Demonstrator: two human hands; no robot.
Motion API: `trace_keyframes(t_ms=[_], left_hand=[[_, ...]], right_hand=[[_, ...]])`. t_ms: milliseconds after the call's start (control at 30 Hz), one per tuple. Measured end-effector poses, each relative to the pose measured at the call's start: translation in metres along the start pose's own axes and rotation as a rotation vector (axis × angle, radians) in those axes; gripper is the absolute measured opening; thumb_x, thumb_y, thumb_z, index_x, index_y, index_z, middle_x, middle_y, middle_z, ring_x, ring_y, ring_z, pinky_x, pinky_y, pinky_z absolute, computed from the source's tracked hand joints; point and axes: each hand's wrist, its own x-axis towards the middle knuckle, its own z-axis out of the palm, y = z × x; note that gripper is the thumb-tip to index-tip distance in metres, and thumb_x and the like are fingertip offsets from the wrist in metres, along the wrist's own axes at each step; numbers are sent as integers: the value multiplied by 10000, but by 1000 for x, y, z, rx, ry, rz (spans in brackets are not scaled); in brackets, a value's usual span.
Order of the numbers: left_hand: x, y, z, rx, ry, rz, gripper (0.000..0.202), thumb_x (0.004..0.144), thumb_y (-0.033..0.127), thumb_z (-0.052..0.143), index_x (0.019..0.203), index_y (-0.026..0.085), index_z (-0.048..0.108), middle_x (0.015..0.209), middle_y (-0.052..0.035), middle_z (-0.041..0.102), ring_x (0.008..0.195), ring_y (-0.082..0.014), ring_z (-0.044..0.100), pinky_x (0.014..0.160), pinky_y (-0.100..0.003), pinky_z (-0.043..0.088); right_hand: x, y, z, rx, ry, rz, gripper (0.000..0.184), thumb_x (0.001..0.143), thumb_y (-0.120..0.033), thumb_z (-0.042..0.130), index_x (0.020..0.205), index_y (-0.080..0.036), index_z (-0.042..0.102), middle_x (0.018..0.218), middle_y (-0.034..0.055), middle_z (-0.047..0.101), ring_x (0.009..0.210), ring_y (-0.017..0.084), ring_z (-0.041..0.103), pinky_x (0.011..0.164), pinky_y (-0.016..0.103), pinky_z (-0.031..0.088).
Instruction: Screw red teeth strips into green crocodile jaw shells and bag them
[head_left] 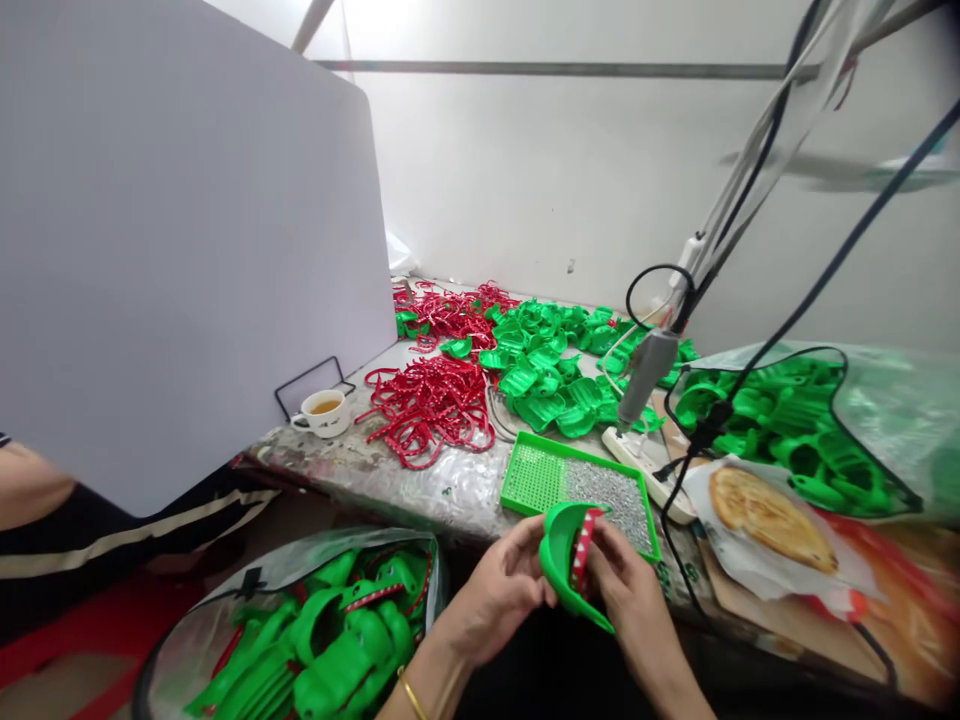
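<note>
A green crocodile-head shell [559, 560] is sitting between the person's two hands, just over the near edge of the worktable [457, 490]. A red toothed strip [582, 550] is showing in its mouth opening; the fit looks under way, though I'm not making out whether the strip is lying fully home. The left hand [510, 580] is holding the shell's outer side between thumb and fingers; the right hand [626, 580] is closing around the opposite side, beside the strip.

Beyond the hands, a green tray [536, 475] is holding small silver metal pieces [607, 490] over its right part. Above it, an electric screwdriver [649, 375], as it seems, is hanging among cables.

Plenty is plainly remaining: a tangle of red toothed strips [431, 410] is lying loose, and a heap of green shells [540, 360] is spreading behind it. At the right, an open clear bag [892, 400] is holding more green parts.

Down at the left, another bag [176, 655] is holding crocodile heads [382, 590], some already wearing red-and-white teeth, so I'm judging those to be further along. A teacup [325, 413] is standing near the table's left end, and a flatbread [772, 515] is resting on paper at the right.
</note>
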Motion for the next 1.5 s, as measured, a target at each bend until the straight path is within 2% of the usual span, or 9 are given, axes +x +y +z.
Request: trace_keyframes(t_ms=[133, 233, 367, 467, 600, 733, 967, 1100, 1500], left_hand=[[6, 1, 7, 303, -66, 16, 822, 553, 208, 835, 1307, 261, 509, 1276, -92, 545, 1151, -278, 515, 917, -334, 419], [13, 5, 13, 583, -18, 159, 714, 617, 218, 792, 1285, 264, 543, 1356, -83, 484, 1268, -293, 409, 1066, -381, 310], [21, 0, 11, 792, 56, 285, 706, 595, 256, 807, 1259, 244, 566, 1287, -98, 535, 1221, -299, 438, 1073, -393, 294], [24, -13, 2, 652, 115, 239, 726, 592, 248, 806, 1269, 233, 544, 1221, -101, 580, 1132, -296, 513, 1009, -397, 364], [21, -27, -10, 148, 249, 155, 537, 672, 391, 737, 1143, 162, 616, 1089, -126, 655, 997, -290, 596, 905, -421, 439], [20, -24, -11, -221, 316, -25, 484, 861, 506, 475, 1133, 133, 620, 1117, -150, 657, 993, -279, 619, 882, -457, 461], [32, -21, 4, -222, 314, -33, 462, 899, 476, 442, 1218, 174, 584, 1230, -106, 619, 1107, -256, 577, 939, -408, 443], [37, -27, 6, -240, 332, -12, 506, 906, 508, 405, 1222, 154, 582, 1186, -119, 640, 1094, -264, 583, 952, -428, 433], [36, -44, -2, -134, 346, 59, 443, 894, 465, 475, 1186, 165, 620, 1228, -86, 624, 1194, -235, 516, 1068, -386, 319]], right_hand=[[7, 1, -3, 35, 3, 0, 527, 681, -559, 705, 1020, -157, 667, 1009, 105, 691, 900, 257, 644, 730, 290, 517], [11, 7, -5, 62, 38, 9, 536, 658, -567, 718, 998, -154, 672, 1000, 103, 695, 924, 268, 644, 736, 292, 520], [12, 12, -2, 182, 28, 79, 533, 690, -516, 718, 1084, -163, 644, 1073, 93, 676, 982, 256, 629, 791, 295, 513], [14, 13, -1, 239, 22, 129, 519, 712, -490, 711, 1113, -171, 630, 1088, 89, 669, 879, 214, 644, 726, 275, 519], [23, 15, -14, 129, 132, 124, 598, 734, -510, 679, 1203, -152, 578, 999, 95, 681, 655, 160, 603, 521, 233, 461], [29, 10, -24, -50, 85, 54, 603, 778, -506, 626, 1284, -191, 535, 1136, 93, 627, 814, 199, 633, 660, 295, 517], [28, -10, -13, -688, 20, -249, 350, 872, -389, 500, 1155, -234, 636, 903, 61, 614, 795, 189, 599, 749, 322, 475], [30, -9, -13, -667, 28, -199, 259, 863, -379, 517, 985, -213, 673, 965, 56, 643, 815, 179, 619, 751, 303, 486], [38, 5, -19, -582, -17, -57, 212, 830, -389, 560, 883, -215, 669, 869, 33, 705, 728, 180, 665, 718, 307, 506]])
